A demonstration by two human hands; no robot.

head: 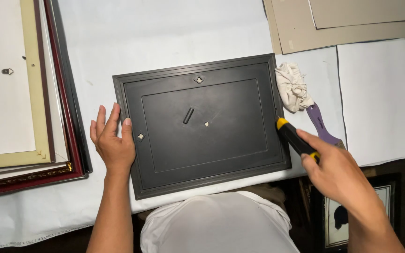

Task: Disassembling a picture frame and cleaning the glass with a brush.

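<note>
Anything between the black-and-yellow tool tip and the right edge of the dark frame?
Nothing visible. The right hand holds the black-and-yellow tool with its tip already at the right edge of the dark frame. The crumpled cloth and purple-handled tool lie just right of it, off the path. The left hand rests on the frame's left edge.

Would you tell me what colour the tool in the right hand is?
The tool is black with a yellow tip and band, seen in the head view.
</note>
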